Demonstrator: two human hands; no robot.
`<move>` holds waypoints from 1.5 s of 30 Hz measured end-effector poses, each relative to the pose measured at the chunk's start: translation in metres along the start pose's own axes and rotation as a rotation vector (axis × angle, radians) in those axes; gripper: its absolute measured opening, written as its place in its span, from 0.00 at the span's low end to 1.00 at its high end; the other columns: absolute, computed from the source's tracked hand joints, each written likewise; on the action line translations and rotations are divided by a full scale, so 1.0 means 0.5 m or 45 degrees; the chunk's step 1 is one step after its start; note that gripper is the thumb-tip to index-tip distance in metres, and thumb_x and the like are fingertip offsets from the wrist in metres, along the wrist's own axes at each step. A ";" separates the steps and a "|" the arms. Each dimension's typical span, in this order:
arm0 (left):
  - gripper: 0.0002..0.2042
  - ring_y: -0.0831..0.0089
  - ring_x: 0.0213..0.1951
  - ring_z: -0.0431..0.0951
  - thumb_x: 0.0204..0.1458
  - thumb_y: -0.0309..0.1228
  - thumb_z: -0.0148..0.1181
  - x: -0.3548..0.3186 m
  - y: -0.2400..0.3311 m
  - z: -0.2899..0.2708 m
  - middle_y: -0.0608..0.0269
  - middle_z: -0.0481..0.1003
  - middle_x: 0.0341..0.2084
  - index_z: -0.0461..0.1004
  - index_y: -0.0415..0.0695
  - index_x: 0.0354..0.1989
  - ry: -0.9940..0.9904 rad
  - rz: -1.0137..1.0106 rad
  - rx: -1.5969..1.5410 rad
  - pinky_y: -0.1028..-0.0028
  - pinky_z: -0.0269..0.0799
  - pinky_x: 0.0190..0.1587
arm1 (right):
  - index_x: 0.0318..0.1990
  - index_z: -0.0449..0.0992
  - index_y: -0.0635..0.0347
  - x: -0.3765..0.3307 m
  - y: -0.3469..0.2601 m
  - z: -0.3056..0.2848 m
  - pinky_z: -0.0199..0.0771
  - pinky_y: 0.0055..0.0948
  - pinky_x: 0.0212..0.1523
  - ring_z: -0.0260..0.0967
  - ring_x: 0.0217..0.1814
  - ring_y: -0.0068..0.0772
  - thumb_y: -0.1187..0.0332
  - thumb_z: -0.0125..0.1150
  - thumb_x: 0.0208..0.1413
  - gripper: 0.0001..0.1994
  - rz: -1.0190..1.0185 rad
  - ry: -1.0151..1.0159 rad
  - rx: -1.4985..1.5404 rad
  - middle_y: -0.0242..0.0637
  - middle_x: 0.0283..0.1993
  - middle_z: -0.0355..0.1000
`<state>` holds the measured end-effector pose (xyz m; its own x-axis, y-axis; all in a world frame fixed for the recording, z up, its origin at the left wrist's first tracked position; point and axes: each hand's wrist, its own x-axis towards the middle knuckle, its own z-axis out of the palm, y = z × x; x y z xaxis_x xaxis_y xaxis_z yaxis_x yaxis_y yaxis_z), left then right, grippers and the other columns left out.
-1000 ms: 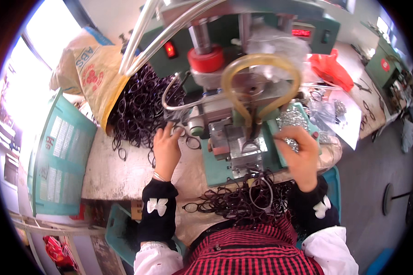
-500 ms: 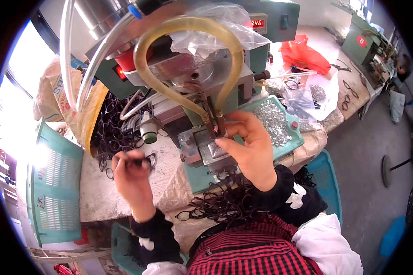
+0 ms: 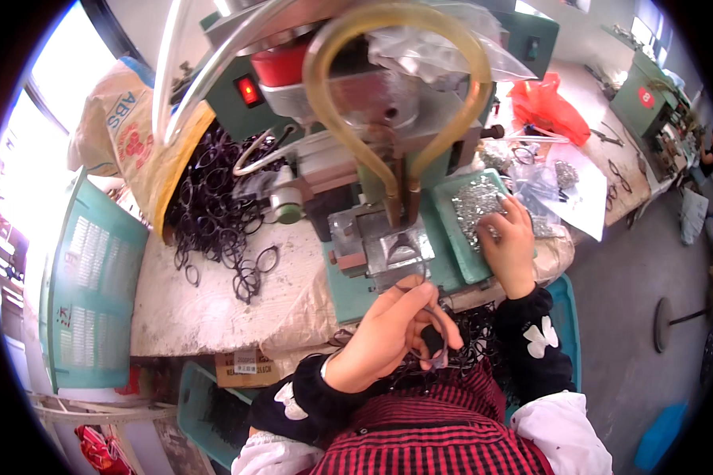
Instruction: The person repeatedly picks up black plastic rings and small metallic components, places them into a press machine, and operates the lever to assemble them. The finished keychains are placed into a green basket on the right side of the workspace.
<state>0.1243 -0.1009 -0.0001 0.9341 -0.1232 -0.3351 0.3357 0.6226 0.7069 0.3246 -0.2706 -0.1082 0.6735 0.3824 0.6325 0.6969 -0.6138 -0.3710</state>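
My left hand (image 3: 382, 336) is closed on a dark eyeglass frame (image 3: 444, 326), held low in front of the machine's metal fixture (image 3: 401, 250). A rim of the frame curves out past the fingertips. Over a green tray (image 3: 469, 274) to the right, my right hand (image 3: 512, 247) has its thumb and fingers curled together at the small silvery metal parts (image 3: 471, 212). Whatever may be between those fingertips is too small to make out. Above the fixture, a looped yellowish tube (image 3: 318, 75) runs down to two upright metal prongs (image 3: 402, 202).
Many dark eyeglass frames (image 3: 214, 198) spill from a sack (image 3: 119, 119) at the left. A green basket (image 3: 95, 293) stands beside the table. More frames (image 3: 475, 336) lie by my lap. A red plastic bag (image 3: 550, 111) sits at the back right.
My right hand has left the prongs and moved right to the tray. My left hand has come from the left side to the machine's front with an eyeglass frame. The view has shifted.
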 end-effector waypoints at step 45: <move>0.07 0.66 0.42 0.79 0.69 0.30 0.50 -0.052 -0.019 -0.381 0.59 0.76 0.43 0.70 0.43 0.50 0.925 1.103 0.214 0.67 0.78 0.44 | 0.49 0.74 0.68 0.058 -0.275 -0.044 0.74 0.26 0.48 0.79 0.42 0.31 0.80 0.66 0.50 0.17 0.284 0.002 1.196 0.38 0.37 0.79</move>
<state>0.0738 0.0437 -0.1167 0.5867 0.8074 0.0633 -0.3242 0.1625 0.9319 0.2430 -0.1905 -0.0240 0.8142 0.3229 0.4825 0.4664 0.1311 -0.8748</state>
